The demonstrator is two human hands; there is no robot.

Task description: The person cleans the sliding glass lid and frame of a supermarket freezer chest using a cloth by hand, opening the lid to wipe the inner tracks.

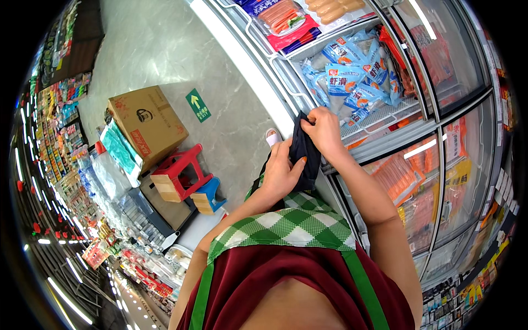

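Observation:
In front of my apron, my right hand (324, 128) pinches the upper edge of a dark piece of cloth (304, 163) between thumb and fingers. My left hand (281, 168) holds the cloth's left side, its thumb lying over the fabric and its fingers pointing up along the edge. The cloth hangs bunched between both hands, and its lower end meets the green-and-white checked apron (284, 229). Just beyond my right hand, a white wire basket (363, 132) in the open freezer holds several blue packets (344, 80) printed with shrimp.
Sausage packs (282, 18) lie at the freezer's far end. Sliding glass lids (462, 173) cover its right part. On the floor to the left are a cardboard box (146, 119), a red stool (181, 171) and a small blue stool (210, 196). A green floor sign (198, 105) lies beyond them.

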